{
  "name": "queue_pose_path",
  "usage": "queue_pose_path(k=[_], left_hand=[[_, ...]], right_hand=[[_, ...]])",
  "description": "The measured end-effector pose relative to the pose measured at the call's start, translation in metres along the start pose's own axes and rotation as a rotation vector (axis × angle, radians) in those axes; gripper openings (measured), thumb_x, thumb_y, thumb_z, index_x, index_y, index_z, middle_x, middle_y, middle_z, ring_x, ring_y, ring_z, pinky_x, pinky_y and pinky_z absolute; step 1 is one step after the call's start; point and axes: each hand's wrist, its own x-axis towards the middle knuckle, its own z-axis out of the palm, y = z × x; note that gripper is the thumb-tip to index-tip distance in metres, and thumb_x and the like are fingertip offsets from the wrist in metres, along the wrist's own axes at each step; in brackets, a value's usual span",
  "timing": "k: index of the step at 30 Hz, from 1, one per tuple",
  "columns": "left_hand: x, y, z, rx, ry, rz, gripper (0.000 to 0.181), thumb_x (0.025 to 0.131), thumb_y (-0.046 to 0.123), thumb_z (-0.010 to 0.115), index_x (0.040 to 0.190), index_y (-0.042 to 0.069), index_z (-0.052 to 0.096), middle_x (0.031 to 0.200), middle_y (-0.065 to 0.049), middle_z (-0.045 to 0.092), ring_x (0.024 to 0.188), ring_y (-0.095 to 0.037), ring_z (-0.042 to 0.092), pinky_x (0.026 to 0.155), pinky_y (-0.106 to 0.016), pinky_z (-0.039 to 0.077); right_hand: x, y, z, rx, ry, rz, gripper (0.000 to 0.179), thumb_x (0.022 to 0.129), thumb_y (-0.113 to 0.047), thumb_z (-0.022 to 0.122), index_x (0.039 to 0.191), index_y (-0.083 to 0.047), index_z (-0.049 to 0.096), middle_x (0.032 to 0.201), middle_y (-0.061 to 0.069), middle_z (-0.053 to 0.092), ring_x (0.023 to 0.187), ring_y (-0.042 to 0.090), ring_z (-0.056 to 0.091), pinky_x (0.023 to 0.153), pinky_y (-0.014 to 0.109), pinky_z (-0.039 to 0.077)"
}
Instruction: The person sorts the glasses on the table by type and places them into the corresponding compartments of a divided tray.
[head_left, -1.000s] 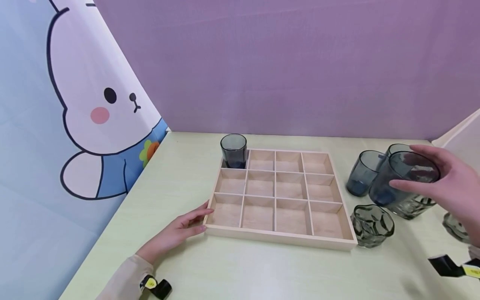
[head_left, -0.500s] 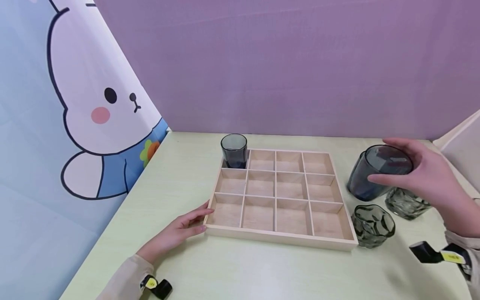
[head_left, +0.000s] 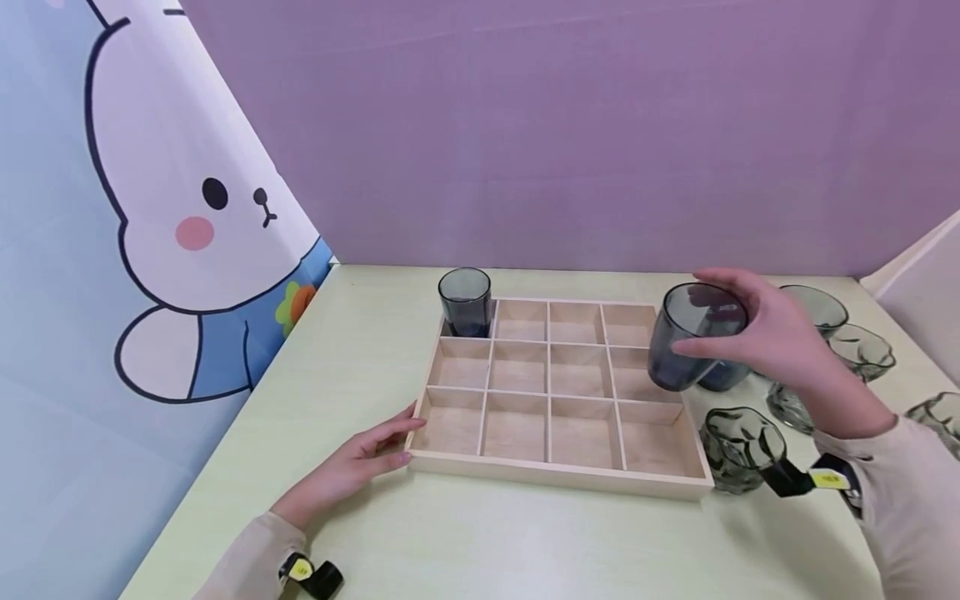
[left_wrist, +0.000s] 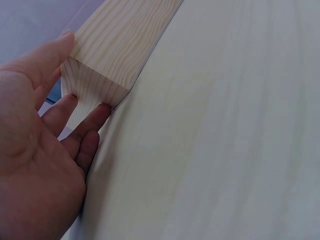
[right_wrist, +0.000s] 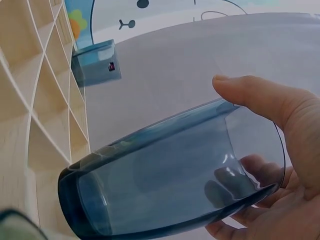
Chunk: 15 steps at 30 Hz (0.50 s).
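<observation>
My right hand (head_left: 787, 342) grips a blue-grey glass tumbler (head_left: 667, 358) near its rim, thumb on one side and fingers on the other. The tumbler is tilted and overlaps the right column of a divided wooden tray (head_left: 555, 473); its thick base points at the tray in the right wrist view. My left hand (head_left: 352, 460) rests on the tray's near left corner, fingertips touching the wood (left_wrist: 95, 90) in the left wrist view. A similar tumbler (head_left: 465, 300) stands in the tray's far left compartment. The other compartments hold nothing.
Right of the tray, a wavy-sided glass (head_left: 738, 450) stands close by its near corner. More wavy glasses (head_left: 866, 350) and a tumbler (head_left: 817, 304) stand behind my right forearm. Another tumbler (head_left: 723, 377) is mostly hidden by the held one. A purple backdrop (head_left: 555, 133) rises behind the table.
My right hand has carried the tumbler left, from above the group of glasses to over the tray's right side. The left hand stays at the tray corner.
</observation>
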Motion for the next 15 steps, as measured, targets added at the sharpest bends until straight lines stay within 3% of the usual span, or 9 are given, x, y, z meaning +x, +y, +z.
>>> queue_pose_path(k=[9, 15], left_hand=[[0.000, 0.001, 0.001, 0.015, 0.014, -0.017, 0.050, 0.100, 0.017, 0.061, 0.146, 0.006, 0.049, 0.163, -0.018, 0.016, 0.146, -0.043, 0.019, 0.105, -0.013, 0.025], [0.001, 0.000, 0.001, 0.024, 0.017, -0.031, 0.049, 0.100, 0.018, 0.061, 0.147, 0.009, 0.049, 0.164, -0.015, 0.016, 0.146, -0.041, 0.020, 0.108, -0.017, 0.025]], right_hand=[[0.017, -0.008, 0.023, 0.073, -0.057, -0.060, 0.087, 0.075, -0.017, 0.089, 0.148, -0.007, 0.043, 0.132, 0.015, 0.057, 0.111, 0.013, 0.055, 0.081, 0.013, 0.045], [0.029, -0.017, 0.039, 0.094, -0.086, -0.025, 0.088, 0.073, -0.019, 0.091, 0.147, -0.010, 0.044, 0.133, 0.012, 0.058, 0.118, 0.021, 0.055, 0.086, 0.018, 0.046]])
